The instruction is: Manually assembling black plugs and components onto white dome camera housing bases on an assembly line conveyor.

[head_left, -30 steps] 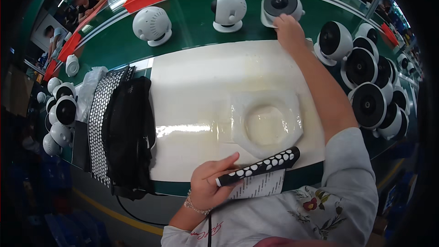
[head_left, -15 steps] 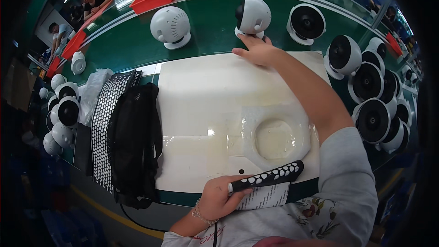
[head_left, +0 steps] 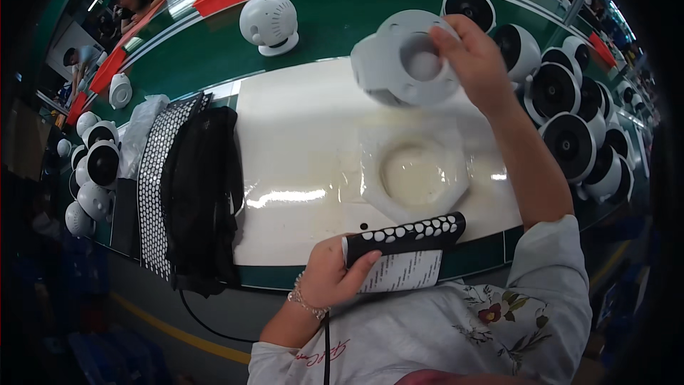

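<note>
White plastic unit (head_left: 390,64), upper centre of the frame, is held clear of the pale board (head_left: 299,142) by the right hand (head_left: 474,60), thumb against the base, underside toward the camera. Left hand (head_left: 331,271), lower centre, grips a black sheet (head_left: 406,235) with white round spots between thumb and fingers; printed white paper (head_left: 402,271) shows directly below it.

Status: work on this unit appears to be at an early stage. Lifting and tilting are done; seating in the translucent ring (head_left: 456,175), centre right, is not. No black disc can be made out on the base. One small black disc (head_left: 364,227) lies on the board, near the sheet. Similar units stand at right (head_left: 566,146) and at left (head_left: 103,164); which are finished cannot be determined.

Visibility limits: the held unit is slightly blurred. Its front faces away, and the right fingertips behind the base are hidden. Whether paper and sheet are one piece cannot be confirmed. Units in both groups overlap.
</note>
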The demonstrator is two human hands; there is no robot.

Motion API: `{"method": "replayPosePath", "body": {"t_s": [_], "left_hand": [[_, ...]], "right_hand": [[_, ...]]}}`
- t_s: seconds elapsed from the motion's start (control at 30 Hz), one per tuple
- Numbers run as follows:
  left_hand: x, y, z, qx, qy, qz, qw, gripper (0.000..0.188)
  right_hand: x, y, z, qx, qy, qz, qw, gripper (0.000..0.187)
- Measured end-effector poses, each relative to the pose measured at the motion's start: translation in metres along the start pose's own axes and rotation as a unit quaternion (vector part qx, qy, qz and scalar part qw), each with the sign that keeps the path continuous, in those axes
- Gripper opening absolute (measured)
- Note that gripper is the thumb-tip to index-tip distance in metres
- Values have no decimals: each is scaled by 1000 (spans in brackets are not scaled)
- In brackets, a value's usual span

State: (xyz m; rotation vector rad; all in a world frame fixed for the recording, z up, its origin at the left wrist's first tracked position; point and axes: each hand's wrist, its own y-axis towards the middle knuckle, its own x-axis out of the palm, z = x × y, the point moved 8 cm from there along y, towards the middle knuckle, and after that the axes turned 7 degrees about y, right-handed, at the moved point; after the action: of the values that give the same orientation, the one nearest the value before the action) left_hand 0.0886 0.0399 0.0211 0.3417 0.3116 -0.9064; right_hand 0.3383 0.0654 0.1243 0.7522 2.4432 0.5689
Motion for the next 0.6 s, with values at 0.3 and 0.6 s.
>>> {"method": "replayPosePath", "body": {"t_s": [0.3,0.6], "left_hand": [[17,-10,21,87,55,9,995,10],[25,-14,32,169,62,57,982,14]], "right_hand": [[1,-97,-10,183,170,-99,963,25],[1,-144,-98,-134,-37,-135,981,26]]}}
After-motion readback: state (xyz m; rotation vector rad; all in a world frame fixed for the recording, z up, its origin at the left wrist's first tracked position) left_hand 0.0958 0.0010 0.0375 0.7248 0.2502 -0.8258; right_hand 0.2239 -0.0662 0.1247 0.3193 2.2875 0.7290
